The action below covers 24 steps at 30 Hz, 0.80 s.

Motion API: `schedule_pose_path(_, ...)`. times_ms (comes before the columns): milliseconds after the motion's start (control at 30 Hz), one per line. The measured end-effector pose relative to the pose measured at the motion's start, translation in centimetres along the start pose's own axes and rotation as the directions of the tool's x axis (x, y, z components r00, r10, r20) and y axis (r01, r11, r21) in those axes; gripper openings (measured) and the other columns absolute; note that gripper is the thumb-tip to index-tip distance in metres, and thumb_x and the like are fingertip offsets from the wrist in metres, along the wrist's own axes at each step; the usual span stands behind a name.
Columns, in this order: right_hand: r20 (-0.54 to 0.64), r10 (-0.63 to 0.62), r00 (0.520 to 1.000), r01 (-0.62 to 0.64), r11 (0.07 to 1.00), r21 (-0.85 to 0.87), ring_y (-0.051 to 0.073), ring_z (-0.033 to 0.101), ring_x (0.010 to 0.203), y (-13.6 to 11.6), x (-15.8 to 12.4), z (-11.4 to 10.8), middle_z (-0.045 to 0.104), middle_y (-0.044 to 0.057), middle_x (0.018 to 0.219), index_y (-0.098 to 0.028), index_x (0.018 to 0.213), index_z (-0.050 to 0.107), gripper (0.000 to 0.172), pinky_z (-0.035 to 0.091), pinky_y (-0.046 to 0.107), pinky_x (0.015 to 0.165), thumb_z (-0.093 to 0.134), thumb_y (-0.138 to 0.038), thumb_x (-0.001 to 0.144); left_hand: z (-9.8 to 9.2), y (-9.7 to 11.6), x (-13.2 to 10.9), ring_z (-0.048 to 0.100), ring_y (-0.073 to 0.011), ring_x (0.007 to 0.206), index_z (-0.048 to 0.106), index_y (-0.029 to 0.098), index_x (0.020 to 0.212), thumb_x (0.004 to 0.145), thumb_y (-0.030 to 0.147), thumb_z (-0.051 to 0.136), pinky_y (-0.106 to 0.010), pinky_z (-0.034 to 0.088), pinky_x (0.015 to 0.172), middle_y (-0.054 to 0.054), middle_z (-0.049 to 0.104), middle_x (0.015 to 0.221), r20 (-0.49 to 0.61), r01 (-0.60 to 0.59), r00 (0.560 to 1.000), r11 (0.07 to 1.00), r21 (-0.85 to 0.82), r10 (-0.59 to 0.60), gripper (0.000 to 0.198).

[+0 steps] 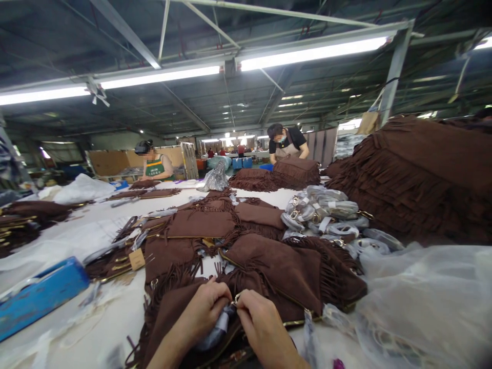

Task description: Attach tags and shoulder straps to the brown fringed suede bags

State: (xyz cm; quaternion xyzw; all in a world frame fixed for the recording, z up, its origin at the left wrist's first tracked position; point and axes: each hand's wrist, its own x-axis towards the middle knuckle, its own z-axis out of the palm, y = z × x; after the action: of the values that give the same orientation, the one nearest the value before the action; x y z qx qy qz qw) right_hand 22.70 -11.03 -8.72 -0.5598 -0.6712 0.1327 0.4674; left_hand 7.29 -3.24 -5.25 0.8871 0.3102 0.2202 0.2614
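At the near middle of the table, both hands meet over a dark brown fringed bag (169, 312). A small gold-coloured metal clasp (235, 301) lies between their fingertips. My left hand (205, 307) is closed in a pinch at its left side, and my right hand (263, 325) pinches it from the right. Beneath the fingers is a plastic-wrapped bundle (216, 330), partly covered by my left hand. A gold zip edge runs along the bag below. Just beyond the hands lies another brown fringed bag (274, 269).
More brown bags (202, 224) spread across the white table. Plastic-wrapped straps (323, 210) heap at the right, before a tall bag pile (426, 174). A blue tape dispenser (46, 294) stands left; clear plastic (426, 297) lies right. Two people work across the table.
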Motion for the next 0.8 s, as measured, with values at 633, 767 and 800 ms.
schedule_pose_path(633, 0.204, 0.319, 0.926, -0.359, 0.57, 0.739, 0.015, 0.065, 0.059, -0.7, 0.9, -3.1, 0.066, 0.001, 0.062, -0.017, 0.075, 0.074, 0.045, 0.057, 0.026, 0.06, 0.081, -0.059, 0.062, 1.7, 3.4, -0.3, 0.043, -0.0077, 0.044, 0.053, 0.018, 0.07, 0.076, 0.045, 0.063, -0.018, 0.033, 0.044, 0.006, 0.049, 0.053, -0.081, 0.128, 0.97, 0.764, -0.632, -0.23, 0.029)
schedule_pose_path(767, 0.104, 0.233, 0.967, -0.24, 0.694, 0.679, 0.013, 0.061, 0.057, -0.7, 0.9, -3.1, 0.059, -0.001, 0.064, -0.02, 0.075, 0.076, 0.035, 0.055, 0.024, 0.054, 0.076, -0.054, 0.071, 1.9, 3.1, -0.2, 0.044, -0.008, 0.043, 0.056, 0.017, 0.068, 0.072, 0.048, 0.065, -0.018, 0.034, 0.042, 0.005, 0.05, 0.051, -0.026, 0.194, 0.961, 0.739, -0.645, -0.276, 0.033)
schedule_pose_path(800, 0.094, 0.216, 0.972, -0.223, 0.717, 0.66, 0.013, 0.061, 0.057, -0.7, 0.9, -3.2, 0.059, -0.001, 0.066, -0.02, 0.076, 0.077, 0.033, 0.055, 0.023, 0.053, 0.074, -0.053, 0.073, 2.0, 3.1, -0.3, 0.044, -0.0082, 0.043, 0.056, 0.017, 0.069, 0.073, 0.049, 0.064, -0.018, 0.035, 0.042, 0.005, 0.05, 0.051, -0.019, 0.203, 0.959, 0.733, -0.649, -0.282, 0.033)
